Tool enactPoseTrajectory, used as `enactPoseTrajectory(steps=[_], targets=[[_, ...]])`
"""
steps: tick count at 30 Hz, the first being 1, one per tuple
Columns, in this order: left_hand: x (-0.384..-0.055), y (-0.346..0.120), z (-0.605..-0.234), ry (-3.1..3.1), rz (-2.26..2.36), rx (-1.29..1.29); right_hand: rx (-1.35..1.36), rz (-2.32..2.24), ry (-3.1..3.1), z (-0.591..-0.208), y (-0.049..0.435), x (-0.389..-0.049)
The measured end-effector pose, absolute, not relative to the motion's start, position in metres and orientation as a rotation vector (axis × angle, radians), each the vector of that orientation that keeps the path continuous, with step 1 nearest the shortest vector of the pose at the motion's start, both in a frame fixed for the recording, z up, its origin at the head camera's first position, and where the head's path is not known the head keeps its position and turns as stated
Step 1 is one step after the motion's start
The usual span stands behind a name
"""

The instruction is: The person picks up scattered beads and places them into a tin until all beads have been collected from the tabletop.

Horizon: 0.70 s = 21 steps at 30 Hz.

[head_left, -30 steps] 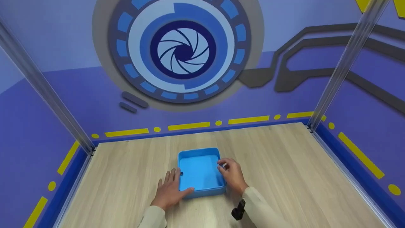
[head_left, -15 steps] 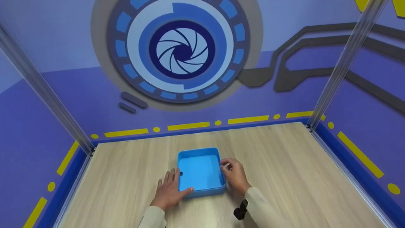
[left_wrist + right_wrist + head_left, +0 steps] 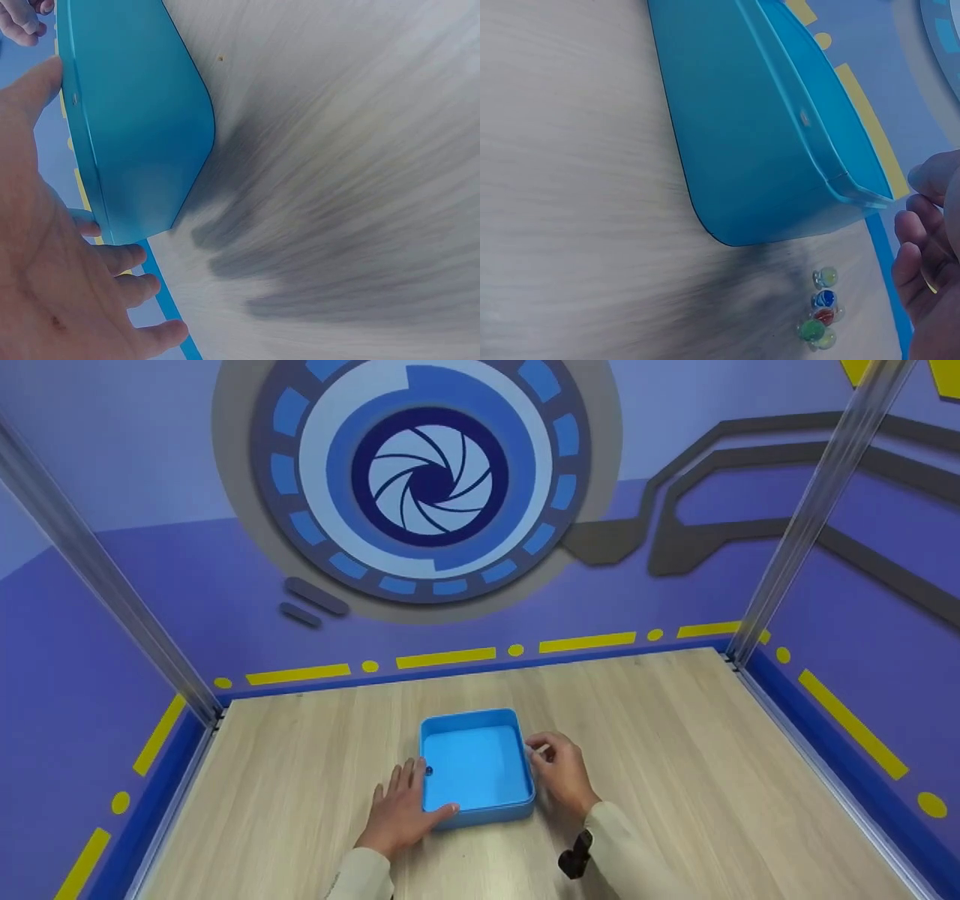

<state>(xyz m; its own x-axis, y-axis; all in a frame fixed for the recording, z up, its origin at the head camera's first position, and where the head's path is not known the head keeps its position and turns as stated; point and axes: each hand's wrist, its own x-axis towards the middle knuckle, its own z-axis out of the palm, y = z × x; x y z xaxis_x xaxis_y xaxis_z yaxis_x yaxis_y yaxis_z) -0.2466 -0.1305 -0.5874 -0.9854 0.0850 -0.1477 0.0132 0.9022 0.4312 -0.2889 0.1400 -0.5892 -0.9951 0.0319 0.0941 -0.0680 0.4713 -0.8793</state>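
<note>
A shallow square blue box (image 3: 477,771) stands on the wooden table, open at the top. My left hand (image 3: 399,810) rests against its near left corner, fingers spread along the left side and thumb on the front rim. Close to those fingers, a small dark round spot (image 3: 429,771) shows inside the left wall. My right hand (image 3: 562,772) is just outside the right rim, its fingers loosely bent and nothing visible between them. Several glass marbles (image 3: 823,311) lie on the table beside the box in the right wrist view; in the head view they are hidden.
The wooden table (image 3: 315,780) is enclosed by purple-blue printed panels (image 3: 390,637) at the back and sides. Clear corner posts (image 3: 817,525) rise at the back corners. A black strap device (image 3: 576,855) is on the right wrist.
My right hand has drawn back to the right, from over the box's right rim to just outside it. The left hand and the box stay in place.
</note>
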Motion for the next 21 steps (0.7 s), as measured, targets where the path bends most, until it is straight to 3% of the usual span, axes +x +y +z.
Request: enactPoseTrajectory(steps=[21], targets=[[-0.246, -0.131, -0.587, 2.91, 0.648, 0.084, 0.045, 1.518, -2.579, -0.592, 0.151, -0.289]])
